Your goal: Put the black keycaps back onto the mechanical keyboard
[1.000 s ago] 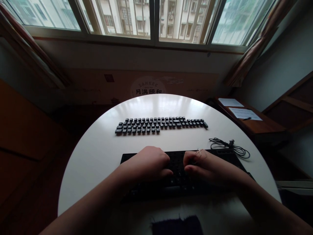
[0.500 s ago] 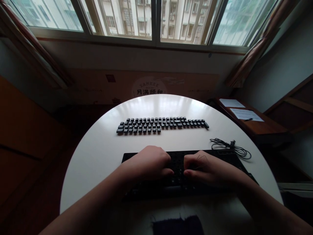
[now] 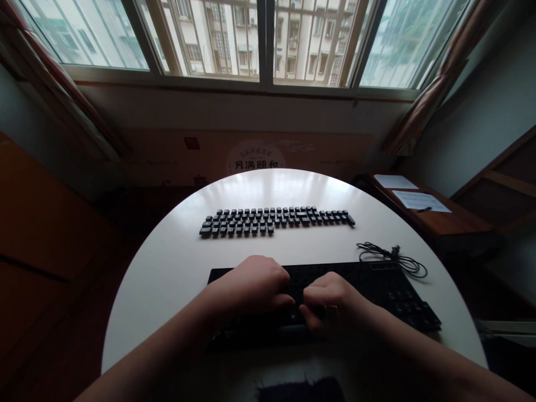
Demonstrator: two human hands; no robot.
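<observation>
A black keyboard lies on the round white table, with both hands over its middle. My left hand is closed above its left half, fingers curled down, and whatever they hold is hidden. Just to the right, my right hand is closed on a thin wire keycap puller, whose wire loop sticks out below the fingers. The puller's other end is hidden. Beyond the keyboard, several loose black keycaps stand in rows.
A coiled black cable lies at the keyboard's top right corner. Dark frayed cloth shows at the bottom edge. To the right, a brown side table bears papers and a pen. Windows and curtains stand behind.
My right hand has moved left and toward me, tilting so that its wire points lower. My left hand stays almost in place. The view has tipped up slightly.
</observation>
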